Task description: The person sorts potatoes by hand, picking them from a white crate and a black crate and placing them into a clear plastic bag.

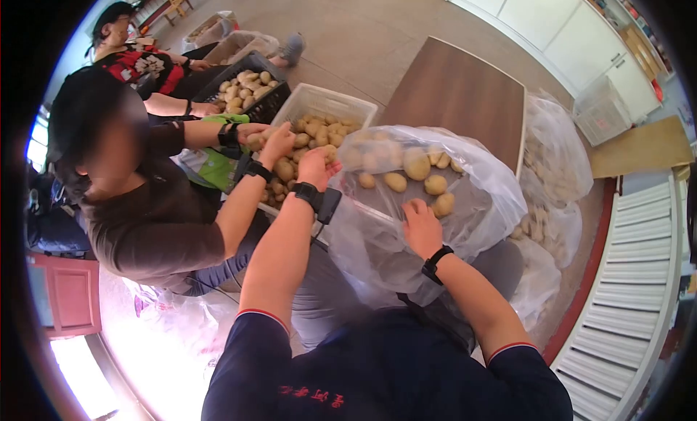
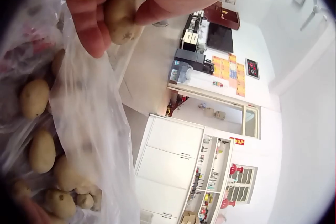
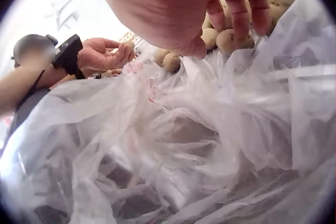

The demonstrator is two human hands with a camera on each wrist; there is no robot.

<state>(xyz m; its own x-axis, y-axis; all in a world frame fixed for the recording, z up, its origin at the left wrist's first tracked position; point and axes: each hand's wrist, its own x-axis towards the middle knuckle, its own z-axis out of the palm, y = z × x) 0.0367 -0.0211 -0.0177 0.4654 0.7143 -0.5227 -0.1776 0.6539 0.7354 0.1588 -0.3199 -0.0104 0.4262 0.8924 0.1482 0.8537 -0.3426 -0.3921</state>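
My left hand [image 1: 314, 168] is over the edge of the white crate [image 1: 361, 110], gripping a potato [image 2: 121, 16] between fingers and thumb. Inside the open clear plastic bag [image 1: 501, 192] lie several loose potatoes [image 1: 417, 164] of mixed size. There my right hand [image 1: 422, 231] reaches in, its fingertips right by a potato [image 1: 443, 205] at the near side of the group. In the right wrist view, its fingers [image 3: 239, 14] hang down loosely spread in front of potatoes [image 3: 234, 41], with nothing held between them and the thumb.
A person [image 1: 156, 181] on the left has both hands over the white crate of potatoes. Beyond are a black crate [image 1: 272, 94] of potatoes and another seated person [image 1: 138, 62]. A brown tabletop [image 1: 454, 94] lies ahead; filled plastic bags [image 1: 555, 160] stand at right.
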